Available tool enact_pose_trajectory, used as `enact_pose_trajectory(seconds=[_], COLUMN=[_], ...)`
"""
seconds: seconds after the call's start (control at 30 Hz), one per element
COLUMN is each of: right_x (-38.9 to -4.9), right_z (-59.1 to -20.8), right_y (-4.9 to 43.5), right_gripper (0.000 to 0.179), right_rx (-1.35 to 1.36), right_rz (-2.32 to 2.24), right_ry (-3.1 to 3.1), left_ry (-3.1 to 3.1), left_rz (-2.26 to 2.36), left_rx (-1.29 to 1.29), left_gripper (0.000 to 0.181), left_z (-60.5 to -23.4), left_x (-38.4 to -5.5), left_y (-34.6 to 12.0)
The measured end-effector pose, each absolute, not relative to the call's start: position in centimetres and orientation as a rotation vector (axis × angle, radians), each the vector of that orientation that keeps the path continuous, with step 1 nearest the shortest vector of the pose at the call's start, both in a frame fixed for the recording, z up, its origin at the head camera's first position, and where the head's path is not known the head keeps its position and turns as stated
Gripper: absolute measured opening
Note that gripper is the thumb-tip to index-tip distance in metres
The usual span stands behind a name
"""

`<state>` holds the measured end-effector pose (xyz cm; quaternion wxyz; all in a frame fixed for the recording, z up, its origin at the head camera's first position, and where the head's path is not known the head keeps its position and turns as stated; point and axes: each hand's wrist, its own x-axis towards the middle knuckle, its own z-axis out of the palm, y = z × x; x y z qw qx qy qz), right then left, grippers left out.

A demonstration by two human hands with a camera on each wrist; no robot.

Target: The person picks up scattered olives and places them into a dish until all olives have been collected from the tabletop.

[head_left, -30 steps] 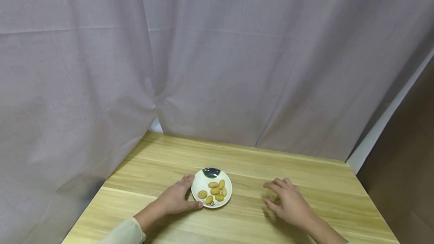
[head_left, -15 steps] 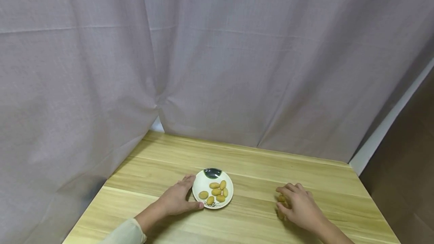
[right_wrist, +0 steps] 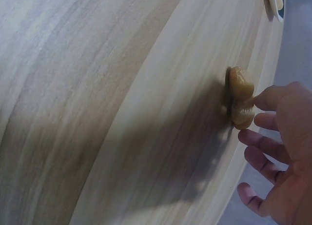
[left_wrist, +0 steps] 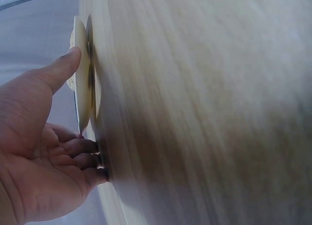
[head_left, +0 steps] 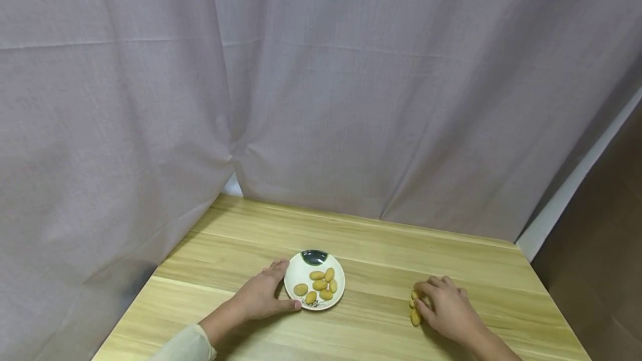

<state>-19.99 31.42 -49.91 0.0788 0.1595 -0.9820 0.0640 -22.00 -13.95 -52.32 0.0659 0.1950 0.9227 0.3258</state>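
Note:
A small white plate with a dark patch at its far rim bears several yellow oval candied fruits. My left hand holds the plate's left side, thumb on the near rim and fingers along the far-left edge; the left wrist view shows this plate edge-on beside the thumb. To the right, loose candied fruits lie on the table. My right hand has its thumb and index finger pinching at a candied fruit beside another one; its other fingers are loosely bent. The palm partly hides these fruits in the head view.
The light wooden table runs back to a grey curtain. A brown panel stands at the right side. Bare tabletop lies between the plate and my right hand.
My right hand has moved right and slightly down from the table's middle to the loose fruits, its thumb and index drawing together there. My left hand has stayed at the plate.

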Motion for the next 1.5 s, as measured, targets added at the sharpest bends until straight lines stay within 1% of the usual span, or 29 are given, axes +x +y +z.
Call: enact_pose_trajectory(seconds=[0.27, 0.77, 1.0, 1.23, 1.5], right_x=[-19.8, -20.0, -20.4, -21.0, -21.6], right_z=[-50.3, -50.9, -50.8, -50.1, -48.9], right_y=[30.9, 29.5, 28.9, 27.7, 25.2], right_gripper=[0.021, 0.024, 0.019, 0.022, 0.025], right_rx=[0.486, 0.497, 0.490, 0.534, 0.635], right_rz=[0.202, 0.214, 0.232, 0.253, 0.288], right_ry=[-2.914, -2.920, -2.928, -2.880, -2.764], left_ry=[2.771, 2.762, 2.761, 2.777, 2.780], left_rz=[0.988, 0.981, 0.987, 0.978, 0.961], left_rx=[0.585, 0.573, 0.556, 0.551, 0.550], left_gripper=[0.118, 0.119, 0.118, 0.118, 0.118], left_z=[-52.6, -52.9, -52.8, -52.5, -52.3], left_x=[-21.8, -21.5, -21.5, -21.9, -22.2], left_y=[-13.9, -13.7, -13.7, -13.8, -13.9])
